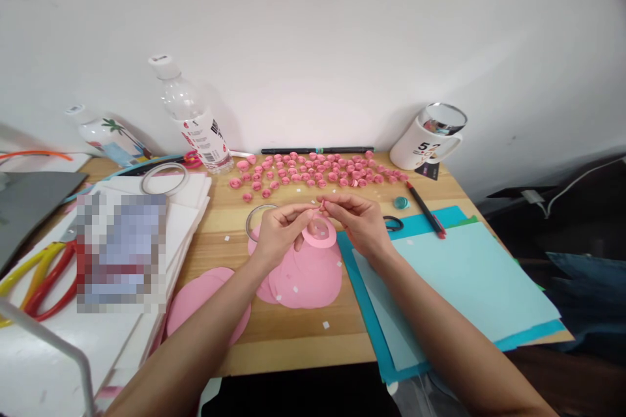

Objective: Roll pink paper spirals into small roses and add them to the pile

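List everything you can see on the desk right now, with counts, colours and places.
paper rolls: dozens, pink, back centre
paper discs: several, pink, under the hands
paper spiral: one, pink, held by both hands
bottles: two, clear, back left
mug: one, white, back right
black pen: one, black, against the wall
paper sheets: several, blue shades, right
scissors: apparently two, yellow and red handles, left edge
table: one, wooden, beneath everything
left hand: one, bare, grip pinching spiral end
right hand: one, bare, grip pinching spiral end
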`<state>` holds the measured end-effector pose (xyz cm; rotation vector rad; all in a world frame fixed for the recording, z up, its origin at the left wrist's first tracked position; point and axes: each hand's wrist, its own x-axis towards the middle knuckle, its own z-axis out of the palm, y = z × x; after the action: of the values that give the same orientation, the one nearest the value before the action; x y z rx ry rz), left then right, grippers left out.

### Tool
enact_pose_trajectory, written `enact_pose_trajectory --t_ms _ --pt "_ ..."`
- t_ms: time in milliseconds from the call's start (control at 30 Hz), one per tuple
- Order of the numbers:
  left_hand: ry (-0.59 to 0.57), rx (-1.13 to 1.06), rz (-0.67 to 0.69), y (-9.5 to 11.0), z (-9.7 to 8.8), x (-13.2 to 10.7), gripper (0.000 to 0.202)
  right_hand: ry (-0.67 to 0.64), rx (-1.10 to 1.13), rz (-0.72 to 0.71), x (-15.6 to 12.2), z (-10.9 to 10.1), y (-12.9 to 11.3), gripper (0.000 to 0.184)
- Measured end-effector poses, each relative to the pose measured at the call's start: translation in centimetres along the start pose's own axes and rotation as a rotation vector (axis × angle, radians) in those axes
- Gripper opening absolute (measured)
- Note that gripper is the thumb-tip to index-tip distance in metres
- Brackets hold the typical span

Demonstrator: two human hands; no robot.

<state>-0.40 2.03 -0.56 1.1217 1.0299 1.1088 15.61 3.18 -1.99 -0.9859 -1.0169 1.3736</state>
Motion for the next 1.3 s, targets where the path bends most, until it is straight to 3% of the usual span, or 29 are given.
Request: enact_pose_trajectory --t_ms 1300 --pt "-0.005 -0.001 0.01 -0.24 -0.06 0.05 0.023 0.024 -0.008 -0.029 -0.01 0.01 -0.08 0.015"
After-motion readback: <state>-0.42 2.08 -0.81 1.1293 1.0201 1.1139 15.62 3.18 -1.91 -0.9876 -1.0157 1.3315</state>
